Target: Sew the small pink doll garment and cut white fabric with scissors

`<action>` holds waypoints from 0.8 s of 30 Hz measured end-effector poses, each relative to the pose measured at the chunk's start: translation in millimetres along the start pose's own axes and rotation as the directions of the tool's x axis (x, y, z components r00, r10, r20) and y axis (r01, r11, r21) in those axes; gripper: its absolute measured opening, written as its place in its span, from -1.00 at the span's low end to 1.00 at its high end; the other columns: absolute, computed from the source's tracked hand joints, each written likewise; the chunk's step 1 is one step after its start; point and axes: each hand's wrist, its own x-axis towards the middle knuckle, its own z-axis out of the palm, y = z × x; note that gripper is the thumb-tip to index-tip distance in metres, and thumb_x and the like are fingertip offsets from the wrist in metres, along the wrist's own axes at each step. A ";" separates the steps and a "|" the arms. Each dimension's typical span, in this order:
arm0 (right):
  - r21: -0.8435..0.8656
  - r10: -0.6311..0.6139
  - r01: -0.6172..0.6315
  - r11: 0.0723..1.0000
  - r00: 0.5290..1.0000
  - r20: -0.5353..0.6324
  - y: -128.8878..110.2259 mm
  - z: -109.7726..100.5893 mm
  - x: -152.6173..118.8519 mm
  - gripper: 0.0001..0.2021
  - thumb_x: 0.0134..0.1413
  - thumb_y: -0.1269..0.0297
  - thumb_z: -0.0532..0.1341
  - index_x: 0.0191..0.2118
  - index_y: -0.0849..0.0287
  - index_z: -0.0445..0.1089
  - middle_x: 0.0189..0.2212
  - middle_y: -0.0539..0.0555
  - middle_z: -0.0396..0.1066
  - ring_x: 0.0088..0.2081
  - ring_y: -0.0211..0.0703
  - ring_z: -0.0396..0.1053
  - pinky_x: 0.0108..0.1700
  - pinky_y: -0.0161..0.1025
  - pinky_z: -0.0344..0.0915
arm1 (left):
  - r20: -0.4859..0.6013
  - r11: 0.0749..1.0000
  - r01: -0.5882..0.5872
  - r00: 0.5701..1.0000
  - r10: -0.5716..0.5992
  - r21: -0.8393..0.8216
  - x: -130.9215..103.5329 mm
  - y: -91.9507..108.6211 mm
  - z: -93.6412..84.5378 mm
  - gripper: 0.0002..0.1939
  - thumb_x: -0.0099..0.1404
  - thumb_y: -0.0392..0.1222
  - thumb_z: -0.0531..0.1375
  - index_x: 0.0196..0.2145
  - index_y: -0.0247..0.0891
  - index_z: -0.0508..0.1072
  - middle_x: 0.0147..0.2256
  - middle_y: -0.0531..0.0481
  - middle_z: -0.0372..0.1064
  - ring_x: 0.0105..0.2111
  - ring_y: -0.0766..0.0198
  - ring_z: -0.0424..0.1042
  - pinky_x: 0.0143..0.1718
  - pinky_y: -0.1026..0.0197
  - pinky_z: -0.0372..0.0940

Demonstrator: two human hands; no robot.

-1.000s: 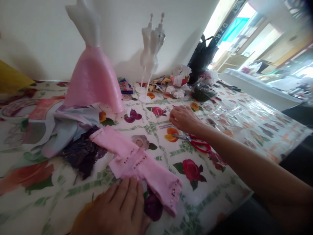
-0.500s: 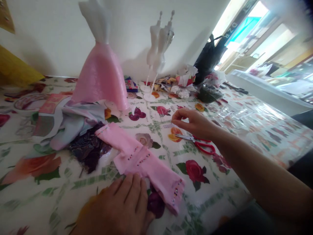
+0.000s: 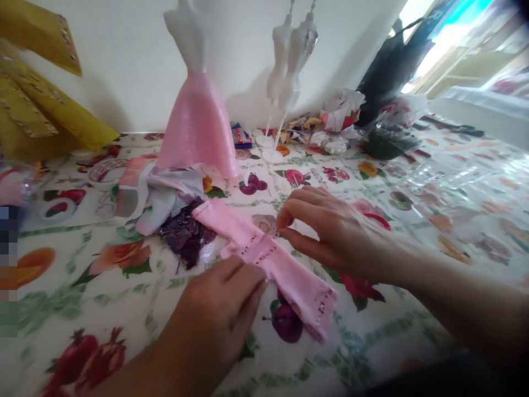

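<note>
A small pink doll-size garment [image 3: 300,284] with dotted bead trim lies flat and slanted on the flowered tablecloth. My left hand [image 3: 225,300] is closed at its lower edge, thumb and fingertips pinching the cloth near the middle. Over the upper edge, my right hand [image 3: 326,231] forms a pinch; whatever is between those fingertips is too small to make out. Red-handled scissors [image 3: 378,220] lie behind my right hand, which hides most of them. Dark patterned fabric [image 3: 188,234] touches the garment's upper left end.
A white dress form wears a pink skirt [image 3: 196,127] at the wall. Two small mannequins [image 3: 291,71] stand right of it. Pale fabric [image 3: 171,190] and a tape roll [image 3: 108,170] lie left. Scraps, plastic bags [image 3: 403,110] and a black bag [image 3: 382,77] sit at the back right. Yellow garments [image 3: 41,110] hang left.
The view has swung left. My right hand has come from above the scissors to the garment's upper edge. My left hand's flat fingers have curled into a pinch at the lower edge.
</note>
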 end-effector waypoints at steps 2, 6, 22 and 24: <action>0.002 -0.014 0.014 1.000 1.000 0.020 -7.1 3.1 1.9 -0.88 0.27 0.35 0.12 -0.28 0.24 0.34 -0.33 0.09 0.30 -0.26 -0.13 0.23 -0.18 -0.17 0.15 | 0.002 0.976 0.159 0.987 -0.160 -0.147 4.8 0.0 -5.9 -0.93 0.36 -0.24 0.14 -0.30 -0.19 0.41 -0.42 0.09 0.38 -0.45 0.33 0.39 -0.45 0.28 0.29; -0.015 -0.060 0.061 0.998 0.997 0.055 -21.4 6.7 6.4 -0.88 0.25 0.40 0.11 -0.30 0.26 0.37 -0.35 0.10 0.30 -0.29 -0.12 0.21 -0.20 -0.16 0.13 | 0.050 0.856 0.379 0.921 -0.387 -0.352 9.8 -2.4 -12.2 -0.89 0.36 -0.09 0.16 -0.21 -0.14 0.40 -0.33 0.11 0.43 -0.36 0.34 0.42 -0.44 0.30 0.27; 0.145 -0.050 0.025 0.989 0.985 0.165 -26.4 11.0 12.9 -0.93 0.22 0.40 0.16 -0.29 0.26 0.38 -0.36 0.06 0.31 -0.29 -0.16 0.22 -0.20 -0.20 0.14 | -0.061 0.979 0.128 0.988 -0.139 -0.157 8.9 -8.2 -11.1 -0.92 0.32 -0.35 0.13 -0.32 -0.25 0.39 -0.39 0.10 0.32 -0.39 0.41 0.31 -0.35 0.30 0.20; 0.192 -0.030 -0.005 0.981 0.983 0.182 -25.1 10.6 12.5 -0.94 0.21 0.40 0.17 -0.28 0.24 0.37 -0.35 0.05 0.31 -0.29 -0.18 0.23 -0.20 -0.22 0.14 | -0.075 0.985 0.110 0.990 -0.121 -0.135 8.1 -8.2 -10.9 -0.92 0.31 -0.36 0.13 -0.32 -0.25 0.39 -0.39 0.09 0.32 -0.38 0.40 0.31 -0.34 0.30 0.21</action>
